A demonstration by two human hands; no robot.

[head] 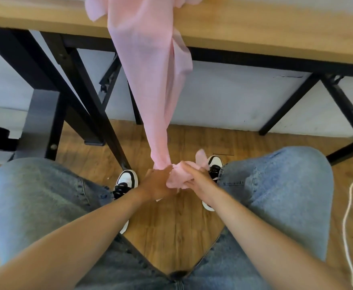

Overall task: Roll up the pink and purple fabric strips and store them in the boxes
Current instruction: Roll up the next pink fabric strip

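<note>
A long pink fabric strip (148, 80) hangs from the wooden table top (255, 32) down to my hands, which are low between my knees. My left hand (156, 183) grips the strip where it narrows, just below the hanging length. My right hand (198, 178) holds the bunched, partly rolled end of the pink strip against the left hand, and a loose corner sticks up behind it. No purple strip and no boxes are in view.
Black metal table legs (96, 105) stand to the left and right under the table. My knees in blue jeans (286, 195) flank the hands, with black-and-white shoes on the wooden floor (177, 227). A white cable (349, 206) runs along the right.
</note>
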